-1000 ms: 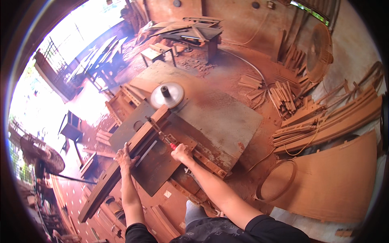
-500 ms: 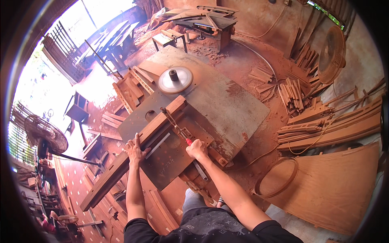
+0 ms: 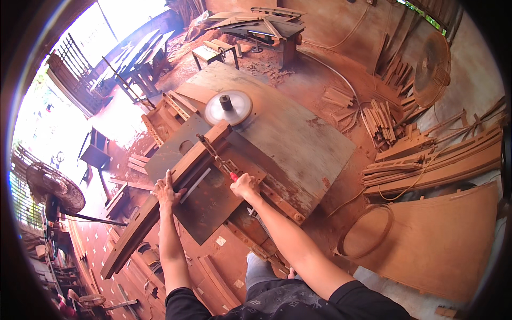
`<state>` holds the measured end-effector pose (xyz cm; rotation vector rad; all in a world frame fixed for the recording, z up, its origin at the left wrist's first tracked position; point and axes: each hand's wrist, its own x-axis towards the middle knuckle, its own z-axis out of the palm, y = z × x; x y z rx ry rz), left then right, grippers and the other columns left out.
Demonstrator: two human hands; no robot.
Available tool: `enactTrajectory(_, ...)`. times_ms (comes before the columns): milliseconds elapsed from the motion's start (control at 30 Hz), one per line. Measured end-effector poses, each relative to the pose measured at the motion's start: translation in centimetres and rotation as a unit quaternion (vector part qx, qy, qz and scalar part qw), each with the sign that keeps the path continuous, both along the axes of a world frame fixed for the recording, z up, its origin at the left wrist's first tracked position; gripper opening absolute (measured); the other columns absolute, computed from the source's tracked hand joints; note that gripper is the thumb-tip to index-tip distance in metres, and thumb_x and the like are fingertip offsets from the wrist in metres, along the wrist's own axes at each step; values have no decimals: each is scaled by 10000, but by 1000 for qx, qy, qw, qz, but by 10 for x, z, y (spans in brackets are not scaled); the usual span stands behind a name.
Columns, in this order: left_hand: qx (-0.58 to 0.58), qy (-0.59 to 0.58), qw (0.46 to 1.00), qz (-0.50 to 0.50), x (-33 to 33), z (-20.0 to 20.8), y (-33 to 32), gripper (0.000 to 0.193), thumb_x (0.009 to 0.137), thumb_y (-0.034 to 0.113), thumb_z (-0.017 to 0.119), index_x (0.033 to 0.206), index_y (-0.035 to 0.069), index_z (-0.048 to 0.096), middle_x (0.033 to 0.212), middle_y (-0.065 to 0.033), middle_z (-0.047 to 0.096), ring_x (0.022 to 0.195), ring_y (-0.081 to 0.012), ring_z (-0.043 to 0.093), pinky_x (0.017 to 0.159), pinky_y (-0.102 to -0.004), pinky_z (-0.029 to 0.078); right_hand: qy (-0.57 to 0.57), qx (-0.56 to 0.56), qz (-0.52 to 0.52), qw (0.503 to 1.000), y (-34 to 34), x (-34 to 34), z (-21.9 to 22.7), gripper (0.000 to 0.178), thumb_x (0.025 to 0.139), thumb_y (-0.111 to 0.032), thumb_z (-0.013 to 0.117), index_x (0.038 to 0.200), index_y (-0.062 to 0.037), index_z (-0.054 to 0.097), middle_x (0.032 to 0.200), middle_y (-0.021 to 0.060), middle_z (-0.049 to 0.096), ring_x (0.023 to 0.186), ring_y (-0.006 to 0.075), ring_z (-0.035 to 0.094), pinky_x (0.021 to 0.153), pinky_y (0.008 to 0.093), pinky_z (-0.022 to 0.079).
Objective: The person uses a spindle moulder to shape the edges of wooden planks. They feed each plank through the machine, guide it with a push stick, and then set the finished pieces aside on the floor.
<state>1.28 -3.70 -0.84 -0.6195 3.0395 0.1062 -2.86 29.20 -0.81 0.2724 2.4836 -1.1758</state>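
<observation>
A long wooden beam (image 3: 173, 178) lies diagonally across a dark metal sliding plate (image 3: 200, 226), its lower-left end reaching past the plate. My left hand (image 3: 168, 194) rests on the beam with its fingers spread. My right hand (image 3: 246, 186) is closed around the red handle of a toggle clamp (image 3: 217, 156). The clamp's arm reaches over the beam near its far end. That end lies close to a round saw blade (image 3: 228, 108) with a dark hub; whether they touch, I cannot tell. A pale metal strip (image 3: 196, 185) lies on the plate beside the beam.
A broad saw table (image 3: 298, 152) extends right of the blade. Wooden pieces (image 3: 173, 109) lie beyond the beam. Stacked wood (image 3: 384, 122) and a curved panel (image 3: 437, 240) with a wooden hoop (image 3: 365, 230) are at right. A standing fan (image 3: 56, 184) is at left.
The sliding plate, beam and clamp have shifted left and slightly away from me, with both hands moving along. More of the rails under the plate shows. The beam's end is nearer the blade.
</observation>
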Motion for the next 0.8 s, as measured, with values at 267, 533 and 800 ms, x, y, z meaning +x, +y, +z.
enactTrajectory(267, 7, 4, 1000, -11, -13, -10, -22, 1215, 736, 517, 925, 1710, 349, 218, 1532, -208, 417, 1463, -458, 398, 1154, -841, 212, 15, -17, -4, 1000, -13, -13, -9, 311, 832, -227, 735, 910, 74, 751, 1001, 350, 744, 990, 439, 772, 894, 457, 623)
enactTrajectory(533, -10, -17, 1000, 1, -19, -6, -13, 1204, 754, 535, 904, 1713, 346, 200, 1539, -186, 417, 1474, -439, 395, 1184, -820, 203, 70, 2, 10, 998, -15, -20, -20, 209, 830, -206, 731, 733, -20, 731, 818, 264, 755, 868, 362, 785, 785, 427, 610)
enactTrajectory(800, -12, 0, 1000, -1, -16, -7, -19, 1198, 748, 530, 910, 1708, 351, 217, 1500, -172, 439, 1447, -429, 420, 1183, -788, 232, 48, -25, -19, 998, -19, -17, -10, 212, 801, -157, 740, 627, -59, 669, 734, 226, 740, 835, 352, 789, 779, 426, 608)
